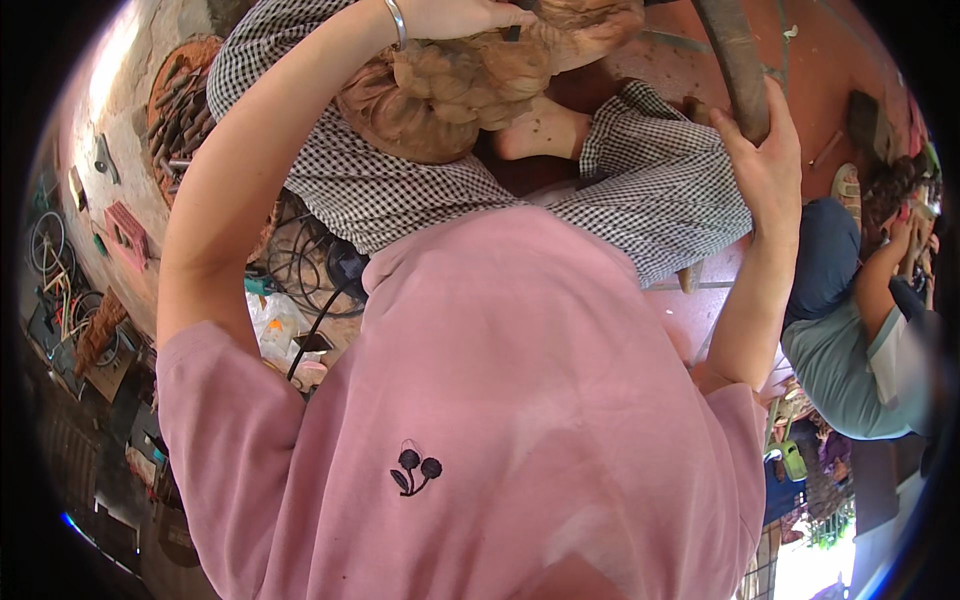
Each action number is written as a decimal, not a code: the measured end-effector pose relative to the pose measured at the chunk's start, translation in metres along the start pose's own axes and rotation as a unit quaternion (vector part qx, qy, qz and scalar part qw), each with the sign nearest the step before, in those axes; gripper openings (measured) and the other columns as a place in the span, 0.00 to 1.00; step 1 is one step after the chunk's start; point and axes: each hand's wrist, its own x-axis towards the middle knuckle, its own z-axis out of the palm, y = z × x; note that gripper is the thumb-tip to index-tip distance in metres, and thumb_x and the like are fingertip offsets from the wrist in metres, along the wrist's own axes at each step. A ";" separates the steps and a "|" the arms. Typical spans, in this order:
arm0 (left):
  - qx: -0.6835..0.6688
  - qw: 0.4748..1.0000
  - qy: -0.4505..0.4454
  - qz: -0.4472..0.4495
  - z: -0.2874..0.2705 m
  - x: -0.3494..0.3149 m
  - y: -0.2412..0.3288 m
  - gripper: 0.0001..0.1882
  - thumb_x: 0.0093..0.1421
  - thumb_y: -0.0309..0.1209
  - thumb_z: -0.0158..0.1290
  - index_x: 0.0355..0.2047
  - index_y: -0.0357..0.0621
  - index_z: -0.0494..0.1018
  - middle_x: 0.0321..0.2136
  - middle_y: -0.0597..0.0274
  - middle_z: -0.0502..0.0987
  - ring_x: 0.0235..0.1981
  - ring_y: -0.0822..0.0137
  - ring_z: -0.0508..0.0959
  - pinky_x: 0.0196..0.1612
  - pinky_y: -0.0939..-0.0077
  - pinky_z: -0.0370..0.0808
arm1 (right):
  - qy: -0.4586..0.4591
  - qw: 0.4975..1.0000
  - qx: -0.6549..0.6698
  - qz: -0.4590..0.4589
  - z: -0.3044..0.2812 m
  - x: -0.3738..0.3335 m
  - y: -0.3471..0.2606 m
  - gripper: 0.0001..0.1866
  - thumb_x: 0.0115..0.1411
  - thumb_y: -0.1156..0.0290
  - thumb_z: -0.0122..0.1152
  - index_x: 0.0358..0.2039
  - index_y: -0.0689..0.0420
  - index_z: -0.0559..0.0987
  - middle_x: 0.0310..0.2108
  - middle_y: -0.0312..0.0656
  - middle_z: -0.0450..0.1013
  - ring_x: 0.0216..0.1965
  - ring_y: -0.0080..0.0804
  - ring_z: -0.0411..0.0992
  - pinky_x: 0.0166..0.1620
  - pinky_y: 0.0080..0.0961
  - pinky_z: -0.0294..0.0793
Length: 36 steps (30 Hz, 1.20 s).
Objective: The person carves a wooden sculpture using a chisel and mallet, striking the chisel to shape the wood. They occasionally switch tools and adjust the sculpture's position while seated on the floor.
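At the top edge, my left hand [462, 16], with a metal bangle at the wrist, is closed over a carved wooden piece [445, 95]. By its fingertips shows the dark, flat end of a chisel [513, 33]; the rest of the tool is hidden or outside the picture. The brown carving, with rounded, petal-like relief, rests against my legs. To the right, my right hand [765, 165] wraps round a thick, smooth wooden mallet [735, 70], held apart from the carving. The mallet's upper end runs out of the picture.
A round tray [182, 110] full of carving tools lies at the left. Near it are a red block [126, 235], black cables [300, 255] and a plastic bag [275, 325]. Another person [850, 320] sits close at the right. A dark block [866, 120] lies on the tiled floor.
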 end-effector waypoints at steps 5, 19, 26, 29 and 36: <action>0.004 0.999 0.007 0.040 0.002 -0.002 -0.007 0.25 0.52 0.28 0.61 0.50 0.39 0.66 0.32 0.56 0.78 0.33 0.61 0.80 0.38 0.69 0.78 | -0.007 1.000 0.018 0.004 -0.002 0.004 -0.004 0.27 0.53 0.67 0.66 0.54 0.54 0.71 0.42 0.47 0.76 0.45 0.39 0.75 0.48 0.31 0.72; 0.052 0.998 -0.008 0.038 0.001 0.001 0.007 0.21 0.51 0.27 0.60 0.45 0.39 0.68 0.27 0.50 0.79 0.31 0.54 0.81 0.36 0.64 0.78 | 0.053 0.997 -0.016 -0.049 -0.005 0.017 -0.007 0.27 0.54 0.67 0.67 0.54 0.58 0.70 0.36 0.40 0.75 0.39 0.27 0.73 0.45 0.24 0.70; 0.075 0.997 -0.023 0.009 0.001 0.003 0.014 0.21 0.50 0.30 0.60 0.45 0.41 0.69 0.25 0.51 0.78 0.28 0.53 0.80 0.32 0.63 0.76 | 0.081 0.990 -0.071 -0.086 -0.019 0.018 -0.025 0.27 0.55 0.68 0.64 0.56 0.51 0.70 0.46 0.48 0.75 0.50 0.41 0.74 0.49 0.31 0.71; 0.073 0.997 -0.023 0.002 0.001 0.003 0.012 0.22 0.50 0.31 0.60 0.45 0.41 0.69 0.25 0.51 0.78 0.28 0.53 0.80 0.32 0.63 0.76 | 0.031 0.987 -0.149 -0.047 -0.022 0.011 -0.033 0.27 0.56 0.68 0.63 0.56 0.49 0.69 0.46 0.49 0.75 0.50 0.45 0.74 0.49 0.32 0.71; 0.082 0.997 -0.014 0.006 0.002 0.002 0.014 0.22 0.51 0.32 0.60 0.46 0.41 0.68 0.26 0.51 0.78 0.28 0.53 0.80 0.32 0.63 0.76 | 0.041 0.992 -0.107 -0.056 -0.017 0.006 -0.027 0.27 0.55 0.70 0.63 0.56 0.52 0.69 0.45 0.49 0.76 0.48 0.42 0.75 0.50 0.29 0.71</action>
